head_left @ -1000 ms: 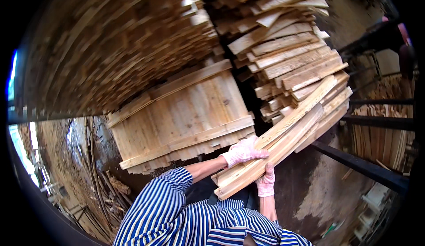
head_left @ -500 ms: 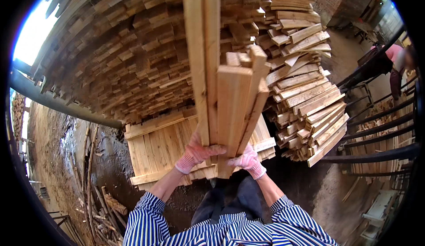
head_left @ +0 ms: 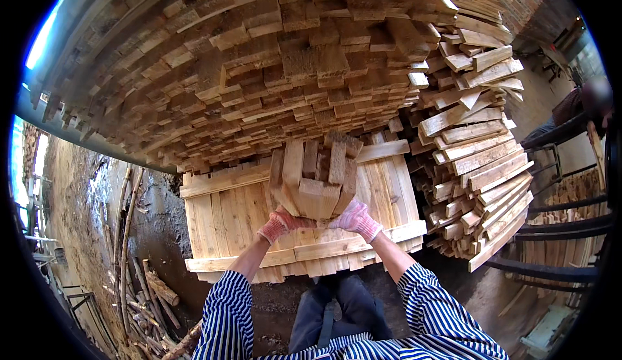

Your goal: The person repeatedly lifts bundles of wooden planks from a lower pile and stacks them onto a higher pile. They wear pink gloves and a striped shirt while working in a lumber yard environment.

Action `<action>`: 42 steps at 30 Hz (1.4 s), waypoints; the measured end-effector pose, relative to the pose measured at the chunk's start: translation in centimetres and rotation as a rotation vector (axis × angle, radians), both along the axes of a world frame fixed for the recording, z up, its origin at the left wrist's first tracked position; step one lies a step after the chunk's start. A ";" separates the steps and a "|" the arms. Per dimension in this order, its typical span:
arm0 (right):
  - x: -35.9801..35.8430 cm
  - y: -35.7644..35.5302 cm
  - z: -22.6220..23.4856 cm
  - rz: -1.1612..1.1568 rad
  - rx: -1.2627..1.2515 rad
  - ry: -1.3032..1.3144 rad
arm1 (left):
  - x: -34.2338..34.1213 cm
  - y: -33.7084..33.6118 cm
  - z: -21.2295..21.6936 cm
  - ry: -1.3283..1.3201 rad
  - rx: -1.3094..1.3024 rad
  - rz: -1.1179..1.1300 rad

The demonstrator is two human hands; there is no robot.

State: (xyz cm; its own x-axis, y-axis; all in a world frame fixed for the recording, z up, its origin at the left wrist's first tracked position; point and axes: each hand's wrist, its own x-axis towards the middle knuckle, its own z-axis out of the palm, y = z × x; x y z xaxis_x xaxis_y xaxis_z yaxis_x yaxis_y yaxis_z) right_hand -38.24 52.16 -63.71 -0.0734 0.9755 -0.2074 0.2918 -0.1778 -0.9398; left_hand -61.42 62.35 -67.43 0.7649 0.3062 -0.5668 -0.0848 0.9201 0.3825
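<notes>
A bundle of several wooden boards (head_left: 317, 195) is gripped between my two hands, its cut ends facing up toward me at uneven heights. My left hand (head_left: 284, 224), in a pink-and-white knit glove, wraps the bundle's near left side. On the near right side my right hand (head_left: 355, 220), gloved alike, closes around it. Beneath lies a flat platform of planks (head_left: 243, 214) with crosswise battens. Whether the lower ends of the bundle rest on the platform is hidden from me.
A tall stack of boards (head_left: 259, 81), end-on, rises just beyond the platform. Right of it stands a looser, fanned pile of boards (head_left: 486, 152). Thin logs (head_left: 139, 282) lie on the ground at left. Dark curved metal bars (head_left: 557, 229) and another person (head_left: 570, 110) are at far right.
The boards have swung from reaching upward and away to a compact bundle with ends toward me, over the platform. Both hands keep hold, now farther forward. The other person at right has shifted.
</notes>
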 end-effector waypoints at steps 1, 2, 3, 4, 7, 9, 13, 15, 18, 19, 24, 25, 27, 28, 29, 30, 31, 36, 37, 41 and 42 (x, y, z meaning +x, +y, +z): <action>-0.1 0.6 -0.1 -0.007 0.007 0.027 | 0.1 -0.1 -0.7 0.084 0.222 -0.112; 0.4 0.9 -0.2 -0.025 0.014 0.047 | 1.2 0.4 -0.1 0.204 0.431 -0.260; 1.2 1.5 -0.3 -0.043 0.003 0.070 | 2.2 0.5 0.5 0.233 0.458 -0.257; 1.5 1.8 -0.4 -0.057 0.017 0.069 | 3.0 0.4 1.2 0.265 0.481 -0.253; 0.1 3.5 1.5 -0.057 0.074 0.144 | 1.9 0.0 2.5 0.025 -0.346 0.334; -1.9 3.9 6.1 -0.044 0.085 0.171 | -0.6 -2.6 2.7 0.139 -0.005 0.227; -4.8 4.0 8.0 -0.092 0.039 0.253 | -3.2 -7.0 6.4 0.277 0.570 0.062; -9.2 3.6 8.8 -0.119 -0.137 0.377 | -6.8 -8.7 7.0 0.376 0.498 0.110; -16.5 3.2 2.5 -0.100 -0.178 0.363 | -13.4 -10.8 4.9 0.447 0.432 0.316; -18.8 3.8 1.7 -0.106 -0.226 0.301 | -15.8 -10.7 3.9 0.460 0.424 0.341; -27.8 7.3 -7.2 -0.041 -0.477 -0.001 | -26.3 -4.5 -3.4 0.649 0.370 0.089; -29.2 8.1 -8.8 -0.040 -0.510 -0.126 | -26.8 -3.4 -4.7 0.678 0.330 0.206; -31.7 9.5 -12.2 0.005 -0.479 -0.212 | -29.6 -1.7 -7.8 0.553 0.319 0.413; -29.4 8.8 -14.2 -0.011 -0.454 -0.222 | -28.0 0.3 -6.9 0.751 0.347 0.136; -28.7 8.5 -15.3 0.001 -0.409 -0.211 | -28.7 0.9 -7.1 0.736 0.354 0.067; -27.5 8.3 -13.8 0.035 -0.374 -0.192 | -31.5 1.3 -7.9 0.745 0.348 0.017; -25.5 8.4 -11.7 0.062 -0.336 -0.178 | -34.0 2.0 -8.6 0.747 0.348 -0.036; -13.4 13.9 -10.9 -0.195 -0.154 -0.972 | -37.4 10.5 -9.6 1.289 1.438 -0.143; -10.8 14.7 -11.2 -0.118 -0.198 -1.158 | -35.2 12.6 -8.7 1.508 1.450 -0.399; -5.7 17.3 -13.7 0.091 -0.229 -1.412 | -30.8 20.3 -7.5 1.769 1.437 -1.247; -5.4 18.4 -14.1 0.132 -0.234 -1.389 | -32.0 21.9 -8.7 1.790 1.500 -1.379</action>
